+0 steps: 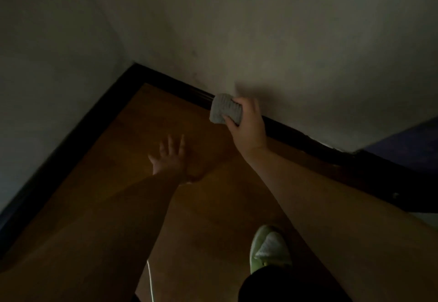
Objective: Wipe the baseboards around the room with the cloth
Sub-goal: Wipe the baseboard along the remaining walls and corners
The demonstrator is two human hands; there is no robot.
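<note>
A dark baseboard (180, 88) runs along the foot of two pale walls and meets in a corner at the upper middle. My right hand (248, 124) grips a folded grey cloth (224, 108) and holds it against the baseboard of the right-hand wall, a short way right of the corner. My left hand (169, 157) lies flat on the wooden floor with its fingers spread, holding nothing. The stretch of baseboard behind the cloth and hand is hidden.
The wooden floor (142, 124) fills the corner. My foot in a light green shoe (270, 248) stands at the lower right. A thin white cord (149, 282) hangs at the bottom. A dark blue surface (407, 145) adjoins the right wall. The room is dim.
</note>
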